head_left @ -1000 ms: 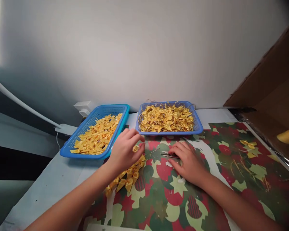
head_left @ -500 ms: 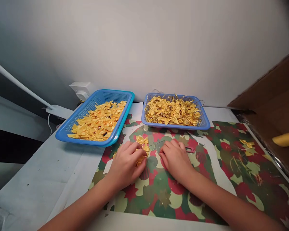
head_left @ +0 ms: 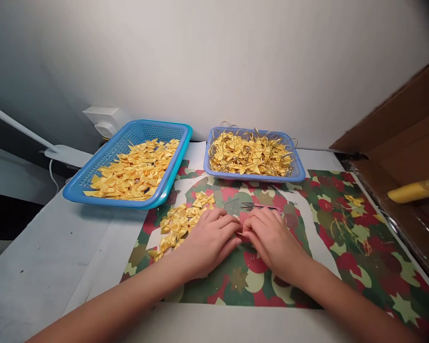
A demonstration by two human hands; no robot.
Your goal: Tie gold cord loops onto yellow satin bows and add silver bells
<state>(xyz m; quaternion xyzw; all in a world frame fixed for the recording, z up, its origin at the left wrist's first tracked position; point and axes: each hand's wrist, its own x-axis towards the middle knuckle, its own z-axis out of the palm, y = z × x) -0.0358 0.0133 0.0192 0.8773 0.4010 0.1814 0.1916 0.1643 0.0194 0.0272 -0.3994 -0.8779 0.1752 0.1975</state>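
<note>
My left hand (head_left: 214, 240) and my right hand (head_left: 271, 238) meet at their fingertips above the patterned mat (head_left: 236, 286). The fingers of both are pinched together, and whatever they hold between them is too small to make out. Left of my left hand lies a group of yellow satin bows (head_left: 180, 221), partly covered by that hand. A pair of thread snips (head_left: 262, 206) rests just beyond my right hand, its blades pointing left. Beside the blades lies a thin needle (head_left: 231, 201).
A blue basket (head_left: 79, 195) of yellow bows stands at the back left. Another basket (head_left: 253, 177), filled with bows on gold cords, is against the wall. Thread scraps (head_left: 350, 233) and a loose bow (head_left: 353, 200) lie at right, near a cardboard box (head_left: 396, 119) with a yellow roll (head_left: 413, 191).
My left hand has moved right, off the yellow bows, to meet my right hand. More of the bows and the snips' blades now show. The view has shifted slightly.
</note>
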